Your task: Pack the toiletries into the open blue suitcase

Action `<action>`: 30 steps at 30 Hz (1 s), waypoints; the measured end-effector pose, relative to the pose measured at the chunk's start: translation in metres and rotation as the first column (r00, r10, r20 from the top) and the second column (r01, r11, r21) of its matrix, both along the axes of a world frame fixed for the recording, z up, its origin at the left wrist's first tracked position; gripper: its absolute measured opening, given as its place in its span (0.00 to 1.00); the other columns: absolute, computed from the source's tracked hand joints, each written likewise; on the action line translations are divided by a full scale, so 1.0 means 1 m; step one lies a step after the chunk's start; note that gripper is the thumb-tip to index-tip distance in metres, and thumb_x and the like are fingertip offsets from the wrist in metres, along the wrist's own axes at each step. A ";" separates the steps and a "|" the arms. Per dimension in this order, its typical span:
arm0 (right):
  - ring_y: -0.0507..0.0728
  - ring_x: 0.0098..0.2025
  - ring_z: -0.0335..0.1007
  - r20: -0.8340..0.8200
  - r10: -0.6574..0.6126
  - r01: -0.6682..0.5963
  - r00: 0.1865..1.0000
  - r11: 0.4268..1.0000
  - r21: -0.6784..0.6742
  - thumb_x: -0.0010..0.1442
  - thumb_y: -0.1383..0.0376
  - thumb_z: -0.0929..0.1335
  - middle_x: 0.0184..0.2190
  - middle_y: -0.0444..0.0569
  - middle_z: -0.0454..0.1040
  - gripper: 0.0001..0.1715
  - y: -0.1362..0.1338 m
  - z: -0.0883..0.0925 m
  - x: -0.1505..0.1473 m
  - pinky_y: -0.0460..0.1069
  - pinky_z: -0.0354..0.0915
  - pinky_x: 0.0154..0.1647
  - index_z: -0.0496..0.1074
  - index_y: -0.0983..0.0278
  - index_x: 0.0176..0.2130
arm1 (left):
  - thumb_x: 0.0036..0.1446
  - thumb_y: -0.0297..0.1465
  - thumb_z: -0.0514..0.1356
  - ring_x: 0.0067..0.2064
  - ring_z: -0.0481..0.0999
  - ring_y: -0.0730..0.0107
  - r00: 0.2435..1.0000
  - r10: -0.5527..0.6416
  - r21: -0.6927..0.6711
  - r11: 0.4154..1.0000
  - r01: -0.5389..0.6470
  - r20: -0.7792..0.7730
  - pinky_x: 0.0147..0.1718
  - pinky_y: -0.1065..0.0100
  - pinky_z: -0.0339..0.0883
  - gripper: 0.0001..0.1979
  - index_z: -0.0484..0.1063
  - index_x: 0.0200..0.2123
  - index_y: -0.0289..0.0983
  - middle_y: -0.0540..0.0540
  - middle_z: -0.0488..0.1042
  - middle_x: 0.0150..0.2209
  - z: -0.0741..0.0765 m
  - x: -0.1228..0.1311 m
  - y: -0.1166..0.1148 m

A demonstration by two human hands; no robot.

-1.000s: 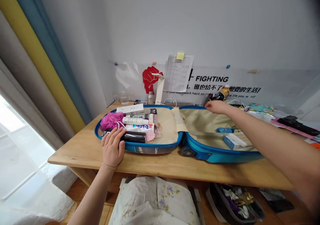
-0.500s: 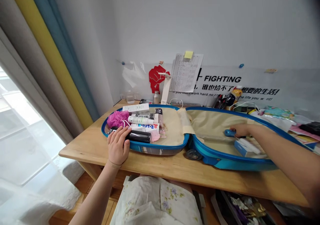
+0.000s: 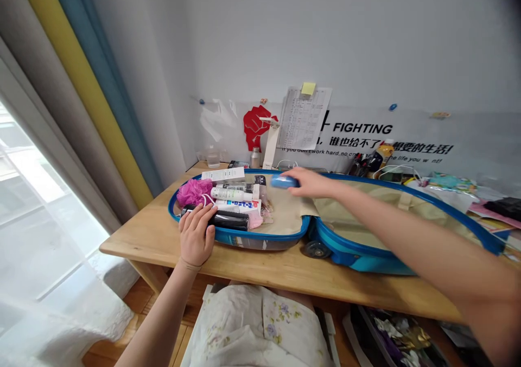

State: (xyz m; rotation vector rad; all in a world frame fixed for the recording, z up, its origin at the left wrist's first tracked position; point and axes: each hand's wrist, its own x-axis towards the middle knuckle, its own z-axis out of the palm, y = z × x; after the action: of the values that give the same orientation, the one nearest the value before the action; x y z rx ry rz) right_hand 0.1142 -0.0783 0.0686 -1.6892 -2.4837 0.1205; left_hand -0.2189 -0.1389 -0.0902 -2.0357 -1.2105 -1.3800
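Note:
An open blue suitcase lies flat in two halves on the wooden table. My right hand is closed around a blue rounded object, blurred by motion, above the right part of the left half. With fingers stretched out, my left hand rests on the front rim and touches a black cylinder. Behind the cylinder lie a toothpaste box, a white tube, a pink bath puff and a long white box. My right forearm hides much of the right half.
The wooden table carries the suitcase, with a white lamp and a small bottle behind it. An orange bottle and bags crowd the back right. A bin of crumpled wrappers stands below the table.
My right hand has moved left from the suitcase's right half to over the left half, carrying the blue rounded object. My left hand has stayed on the rim.

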 end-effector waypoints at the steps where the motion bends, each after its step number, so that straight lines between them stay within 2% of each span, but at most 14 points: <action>1: 0.60 0.53 0.69 -0.045 0.071 -0.071 0.996 0.997 -0.004 0.53 0.62 0.68 0.55 0.54 0.69 0.34 -0.001 -0.004 -0.031 0.52 0.63 0.54 0.66 0.60 0.59 | 0.68 0.37 0.44 0.60 0.67 0.58 1.000 0.001 0.001 1.000 -0.001 -0.003 0.60 0.58 0.50 0.22 0.69 0.57 0.40 0.42 0.74 0.55 0.000 0.000 0.000; 4: 0.60 0.54 0.68 -0.150 0.209 -0.208 0.966 0.978 0.023 0.53 0.63 0.69 0.53 0.52 0.71 0.30 -0.004 -0.019 -0.106 0.51 0.65 0.53 0.67 0.62 0.56 | 0.68 0.36 0.44 0.60 0.67 0.58 1.000 0.005 0.006 1.000 -0.005 -0.011 0.60 0.57 0.50 0.21 0.69 0.56 0.39 0.41 0.74 0.55 0.000 -0.001 0.000; 7: 0.60 0.53 0.70 -0.167 0.241 -0.240 0.956 0.970 0.026 0.53 0.64 0.70 0.52 0.49 0.72 0.28 0.001 -0.034 -0.149 0.51 0.66 0.51 0.68 0.59 0.54 | 0.68 0.36 0.45 0.60 0.67 0.58 1.000 0.004 0.010 1.000 -0.004 -0.017 0.59 0.57 0.51 0.21 0.69 0.57 0.39 0.41 0.74 0.55 0.000 -0.001 0.000; 12: 0.62 0.53 0.70 -0.173 0.270 -0.263 0.947 0.963 0.057 0.52 0.66 0.72 0.47 0.48 0.75 0.20 0.010 -0.048 -0.169 0.53 0.65 0.52 0.72 0.59 0.47 | 0.68 0.35 0.45 0.61 0.67 0.59 1.000 -0.003 0.013 1.000 0.003 -0.016 0.59 0.57 0.51 0.20 0.69 0.56 0.39 0.42 0.74 0.55 0.001 0.000 -0.001; 15: 0.60 0.50 0.71 -0.228 0.275 -0.268 0.934 0.961 0.062 0.54 0.65 0.72 0.45 0.48 0.75 0.12 0.011 -0.045 -0.168 0.52 0.65 0.51 0.75 0.60 0.41 | 0.68 0.35 0.45 0.61 0.67 0.59 1.000 0.000 0.005 1.000 0.001 -0.008 0.60 0.58 0.50 0.20 0.69 0.57 0.40 0.42 0.74 0.55 0.001 0.000 -0.001; 17: 0.58 0.47 0.72 -0.263 0.254 -0.247 0.931 0.967 0.058 0.56 0.65 0.70 0.44 0.49 0.75 0.08 0.011 -0.036 -0.162 0.51 0.65 0.50 0.77 0.62 0.39 | 0.67 0.35 0.45 0.61 0.66 0.59 1.000 0.001 -0.003 1.000 -0.001 -0.003 0.61 0.58 0.49 0.21 0.69 0.57 0.40 0.42 0.74 0.56 0.000 0.000 -0.001; 19: 0.56 0.46 0.72 -0.285 0.222 -0.210 0.932 0.975 0.075 0.60 0.65 0.67 0.45 0.50 0.75 0.10 0.012 -0.023 -0.148 0.50 0.65 0.50 0.77 0.63 0.40 | 0.67 0.35 0.45 0.62 0.65 0.59 1.000 0.000 -0.012 1.000 0.000 -0.003 0.61 0.58 0.48 0.21 0.69 0.57 0.40 0.42 0.73 0.56 0.000 -0.001 -0.001; 21: 0.55 0.46 0.72 -0.312 0.177 -0.152 0.934 0.983 0.104 0.61 0.64 0.65 0.47 0.51 0.75 0.13 0.014 -0.007 -0.121 0.50 0.65 0.51 0.76 0.64 0.43 | 0.68 0.35 0.45 0.62 0.65 0.60 1.000 0.000 -0.015 1.000 0.000 -0.004 0.62 0.58 0.48 0.21 0.69 0.58 0.40 0.42 0.73 0.56 -0.001 -0.001 -0.001; 23: 0.55 0.46 0.72 -0.338 0.111 -0.076 0.934 0.990 0.116 0.62 0.62 0.63 0.47 0.50 0.75 0.15 0.014 0.007 -0.081 0.50 0.65 0.50 0.75 0.63 0.45 | 0.67 0.36 0.45 0.62 0.66 0.60 1.000 0.004 -0.013 1.000 -0.004 -0.002 0.62 0.58 0.47 0.22 0.69 0.58 0.41 0.43 0.73 0.56 -0.001 -0.001 -0.001; 25: 0.56 0.46 0.72 -0.311 0.019 0.004 0.950 0.997 0.074 0.62 0.58 0.62 0.45 0.49 0.77 0.18 0.011 0.015 -0.028 0.51 0.66 0.50 0.74 0.61 0.46 | 0.67 0.36 0.45 0.62 0.66 0.60 1.000 0.008 -0.017 1.000 -0.008 0.004 0.62 0.58 0.47 0.22 0.69 0.58 0.41 0.43 0.73 0.56 -0.001 0.000 -0.001; 27: 0.59 0.47 0.72 -0.153 -0.115 0.119 0.982 0.993 0.016 0.61 0.53 0.62 0.46 0.50 0.77 0.21 0.003 0.014 0.032 0.53 0.66 0.51 0.74 0.60 0.47 | 0.67 0.36 0.45 0.61 0.66 0.59 1.000 0.005 -0.013 1.000 -0.005 0.007 0.62 0.58 0.46 0.22 0.69 0.59 0.41 0.43 0.73 0.56 -0.001 0.000 -0.001; 28: 0.60 0.48 0.72 -0.011 -0.192 0.192 0.981 0.981 -0.038 0.60 0.52 0.63 0.48 0.50 0.77 0.22 -0.003 0.011 0.063 0.54 0.65 0.52 0.74 0.59 0.47 | 0.67 0.36 0.45 0.61 0.66 0.59 1.000 0.002 -0.009 1.000 -0.002 0.008 0.62 0.58 0.46 0.22 0.69 0.59 0.41 0.43 0.73 0.56 -0.001 0.000 -0.001; 29: 0.61 0.48 0.73 0.136 -0.273 0.288 0.952 0.952 -0.108 0.58 0.51 0.64 0.49 0.50 0.77 0.22 -0.012 0.006 0.092 0.55 0.65 0.52 0.74 0.58 0.46 | 0.67 0.36 0.45 0.61 0.66 0.59 1.000 -0.001 -0.005 1.000 0.001 0.009 0.62 0.57 0.46 0.22 0.69 0.59 0.41 0.43 0.73 0.56 -0.001 0.000 -0.001; 30: 0.64 0.47 0.73 0.200 -0.325 0.356 0.924 0.922 -0.150 0.54 0.52 0.68 0.47 0.53 0.77 0.21 -0.021 0.000 0.120 0.56 0.66 0.51 0.75 0.60 0.43 | 0.67 0.36 0.45 0.62 0.66 0.59 1.000 -0.003 -0.005 1.000 0.003 0.011 0.63 0.57 0.46 0.22 0.68 0.59 0.42 0.43 0.73 0.56 -0.002 0.000 0.000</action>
State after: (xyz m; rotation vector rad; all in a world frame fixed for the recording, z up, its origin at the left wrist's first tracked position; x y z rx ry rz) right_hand 0.2339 -0.0994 0.0683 -2.2742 -2.3019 0.1777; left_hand -0.2187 -0.1393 -0.0919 -2.0365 -1.2169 -1.3926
